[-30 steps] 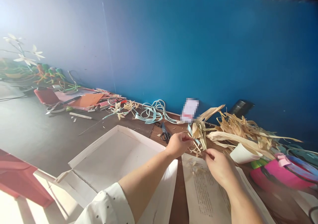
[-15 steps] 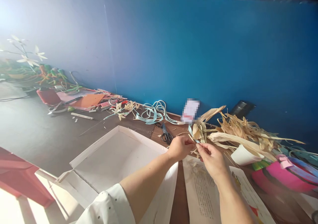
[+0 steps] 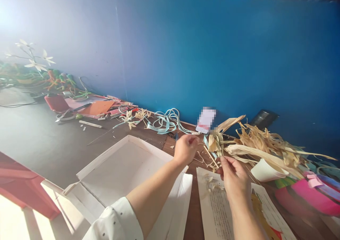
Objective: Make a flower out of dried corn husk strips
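Observation:
My left hand (image 3: 185,148) is raised over the far edge of a white cardboard box (image 3: 124,169), its fingers pinched on one end of a thin dried husk strip (image 3: 208,152). My right hand (image 3: 233,175) pinches the other end of that strip, above a printed paper sheet (image 3: 220,211). The strip runs slanted between the two hands. Just beyond them lies a pile of dried corn husks (image 3: 255,140).
Light blue ribbon (image 3: 164,121) and small husk flowers (image 3: 132,116) lie along the blue wall. A white cup (image 3: 265,169) and pink tape rolls (image 3: 305,195) sit at the right. Orange paper (image 3: 97,107), a red container (image 3: 54,102) and craft flowers (image 3: 37,64) are at far left.
The hands, which had met half a second ago, have drawn apart: the left rose and moved left, the right dropped slightly, and the strip now stretches between them.

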### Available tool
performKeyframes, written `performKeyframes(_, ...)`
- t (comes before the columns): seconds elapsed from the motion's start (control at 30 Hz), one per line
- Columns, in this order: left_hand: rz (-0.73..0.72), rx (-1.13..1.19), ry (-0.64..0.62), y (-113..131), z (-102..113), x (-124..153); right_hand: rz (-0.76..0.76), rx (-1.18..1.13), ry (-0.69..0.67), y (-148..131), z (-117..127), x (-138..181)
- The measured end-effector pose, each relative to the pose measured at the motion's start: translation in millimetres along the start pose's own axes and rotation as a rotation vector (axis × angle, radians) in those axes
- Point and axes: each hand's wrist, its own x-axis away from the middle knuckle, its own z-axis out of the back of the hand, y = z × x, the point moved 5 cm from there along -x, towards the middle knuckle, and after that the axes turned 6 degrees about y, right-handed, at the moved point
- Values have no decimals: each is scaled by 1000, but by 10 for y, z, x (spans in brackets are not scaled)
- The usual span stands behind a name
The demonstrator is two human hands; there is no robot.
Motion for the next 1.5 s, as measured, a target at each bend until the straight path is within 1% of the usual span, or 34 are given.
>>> performKeyframes(0.07,0,-68,166,-29,180,-93,-23,-106,28,-16,1,42)
performKeyframes(0.1,-2,-105,212,-48,239,-120,-28,-161,41,-26,1,64)
performKeyframes(0.17,-16,-181,238,-79,291,-144,-23,-242,51,-50,1,106)
performKeyframes(0.2,-35,-229,227,-86,290,-146,-17,-265,47,-59,2,124)
performKeyframes(0.27,-87,-357,169,-83,244,-143,-12,-282,20,-61,2,148)
performKeyframes(0.37,-157,-612,-2,-84,88,-153,-21,-234,-44,-36,-3,157)
performKeyframes(0.43,-156,-784,-130,-114,-38,-172,-29,-190,-70,-18,-6,154)
performKeyframes(0.5,-128,-924,-221,-153,-150,-195,-25,-175,-79,-13,-12,154)
performKeyframes(0.57,-102,-1006,-261,-183,-234,-219,-11,-189,-88,-17,-23,160)
performKeyframes(0.63,-81,-1030,-276,-209,-288,-239,3,-202,-101,-20,-35,173)
performKeyframes(0.77,-70,-1011,-277,-262,-291,-261,10,-202,-135,-22,-45,209)
performKeyframes(0.83,-83,-941,-250,-267,-253,-271,17,-196,-137,-32,-42,226)
performKeyframes(0.87,-81,-851,-226,-258,-228,-277,16,-197,-136,-35,-42,233)
performKeyframes(0.93,-23,-600,-214,-239,-187,-280,-5,-223,-135,-37,-53,245)
performKeyframes(0.97,35,-448,-235,-230,-180,-274,-24,-246,-137,-34,-63,249)
performKeyframes(1.03,175,-111,-344,-194,-211,-232,-69,-297,-141,-25,-87,254)
performKeyframes(1.1,289,238,-526,-111,-289,-148,-108,-343,-137,-18,-103,252)
performKeyframes(1.2,412,567,-718,-28,-366,-19,-173,-405,-125,-13,-95,240)
performKeyframes(1.27,465,683,-801,-41,-403,43,-236,-479,-135,-11,-82,230)
performKeyframes(1.33,509,733,-863,-97,-434,83,-301,-570,-163,-14,-76,218)
performKeyframes(1.4,535,737,-911,-159,-458,106,-349,-645,-189,-23,-74,209)
performKeyframes(1.5,530,721,-977,-195,-475,126,-390,-698,-221,-43,-86,209)
